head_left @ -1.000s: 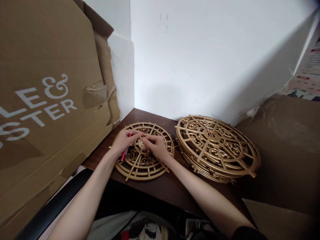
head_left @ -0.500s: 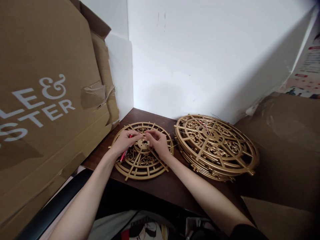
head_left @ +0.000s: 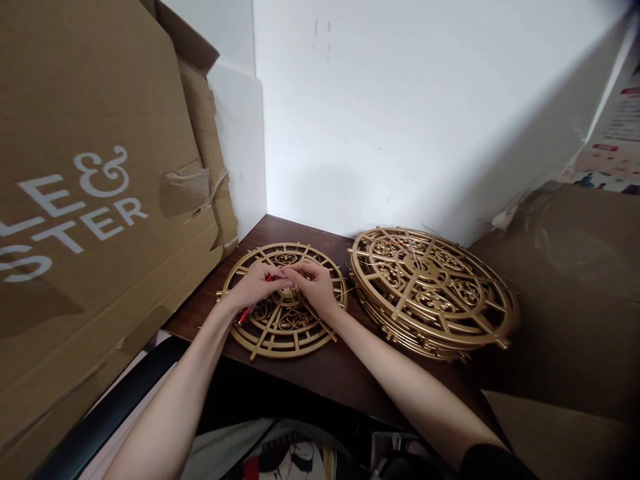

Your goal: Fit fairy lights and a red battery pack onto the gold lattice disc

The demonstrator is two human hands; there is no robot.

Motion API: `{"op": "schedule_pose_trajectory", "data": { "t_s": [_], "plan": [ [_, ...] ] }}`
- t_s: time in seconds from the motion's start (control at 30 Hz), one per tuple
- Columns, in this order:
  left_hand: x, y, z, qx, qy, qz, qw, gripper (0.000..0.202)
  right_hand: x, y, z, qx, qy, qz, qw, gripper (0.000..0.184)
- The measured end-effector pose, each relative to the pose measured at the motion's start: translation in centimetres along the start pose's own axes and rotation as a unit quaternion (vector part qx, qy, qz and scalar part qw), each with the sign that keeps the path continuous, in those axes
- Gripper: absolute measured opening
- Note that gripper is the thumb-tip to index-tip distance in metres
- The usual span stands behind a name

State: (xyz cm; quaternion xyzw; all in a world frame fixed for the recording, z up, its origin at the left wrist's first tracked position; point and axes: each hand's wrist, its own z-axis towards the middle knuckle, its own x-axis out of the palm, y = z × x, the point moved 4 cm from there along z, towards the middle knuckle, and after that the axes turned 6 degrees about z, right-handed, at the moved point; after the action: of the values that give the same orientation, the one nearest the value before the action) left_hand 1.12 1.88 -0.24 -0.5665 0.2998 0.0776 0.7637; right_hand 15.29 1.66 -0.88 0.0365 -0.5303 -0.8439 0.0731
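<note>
A flat gold openwork disc (head_left: 295,330) with spokes and scrollwork lies on a dark wooden table (head_left: 325,370). Both my hands meet over its centre. My left hand (head_left: 255,288) is closed around a thin red tool (head_left: 243,313) whose lower end sticks out below the palm. My right hand (head_left: 315,285) has its fingers pinched together at the disc's hub; what they pinch is too small to make out. A thin wire trails off to the right of the disc.
A stack of several similar gold discs (head_left: 433,293) sits to the right, with red and white wires at its centre. A large printed cardboard box (head_left: 95,200) leans at the left. Brown cardboard (head_left: 570,280) fills the right side. A white wall stands behind.
My hands have drawn closer together over the disc's hub, now covering it. The view has shifted slightly.
</note>
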Motion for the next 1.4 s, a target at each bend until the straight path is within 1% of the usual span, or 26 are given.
{"op": "schedule_pose_trajectory", "data": {
  "t_s": [0.17, 0.37, 0.53, 0.63, 0.7, 0.77, 0.83, 0.9, 1.0, 1.1, 1.23, 1.4],
  "plan": [
    [0.1, 0.3, 0.1, -0.005, -0.007, 0.018, 1.0, 0.029, 0.1, 0.2, -0.3, 0.007, -0.013, -0.042, 0.999, 0.013],
    [0.5, 0.6, 0.1, -0.006, 0.011, 0.007, 1.0, 0.023, 0.0, 0.4, -0.4, 0.009, -0.027, -0.079, 0.996, 0.012],
    [0.5, 0.7, 0.1, -0.004, -0.005, 0.014, 1.0, 0.027, 0.0, 0.4, -0.4, 0.009, -0.026, -0.104, 0.994, 0.014],
    [0.3, 0.5, 0.0, -0.004, -0.022, 0.0, 1.0, 0.03, 0.0, 0.4, -0.4, 0.012, -0.027, -0.111, 0.993, 0.014],
    [0.1, 0.3, -0.1, -0.007, -0.035, -0.016, 0.999, 0.031, 0.0, 0.2, -0.4, 0.024, -0.024, -0.094, 0.995, 0.014],
    [-0.1, 0.1, -0.2, -0.017, -0.047, -0.032, 0.998, 0.028, 0.0, -0.1, -0.4, 0.04, -0.021, -0.051, 0.998, 0.016],
    [-0.3, -0.1, -0.4, -0.036, -0.065, -0.045, 0.996, 0.028, 0.0, -0.5, -0.3, 0.055, -0.028, -0.006, 0.998, 0.02],
    [-0.6, -0.1, -0.7, -0.056, -0.085, -0.064, 0.993, 0.03, -0.1, -0.7, -0.3, 0.065, -0.033, 0.016, 0.997, 0.023],
    [-0.8, 0.2, -0.8, -0.081, -0.11, -0.107, 0.985, 0.033, 0.0, -0.8, -0.3, 0.074, -0.018, 0.005, 0.997, 0.026],
    [-0.8, 0.6, -0.8, -0.091, -0.123, -0.135, 0.979, 0.034, 0.0, -0.7, -0.3, 0.072, -0.009, -0.012, 0.997, 0.026],
    [-1.0, 0.7, -0.7, -0.086, -0.134, -0.115, 0.98, 0.033, 0.1, -0.7, -0.4, 0.072, -0.002, -0.012, 0.997, 0.025],
    [-1.1, 0.5, -0.7, -0.071, -0.145, -0.102, 0.982, 0.028, 0.3, -0.5, -0.5, 0.086, 0.006, 0.011, 0.996, 0.026]
  ]
}}
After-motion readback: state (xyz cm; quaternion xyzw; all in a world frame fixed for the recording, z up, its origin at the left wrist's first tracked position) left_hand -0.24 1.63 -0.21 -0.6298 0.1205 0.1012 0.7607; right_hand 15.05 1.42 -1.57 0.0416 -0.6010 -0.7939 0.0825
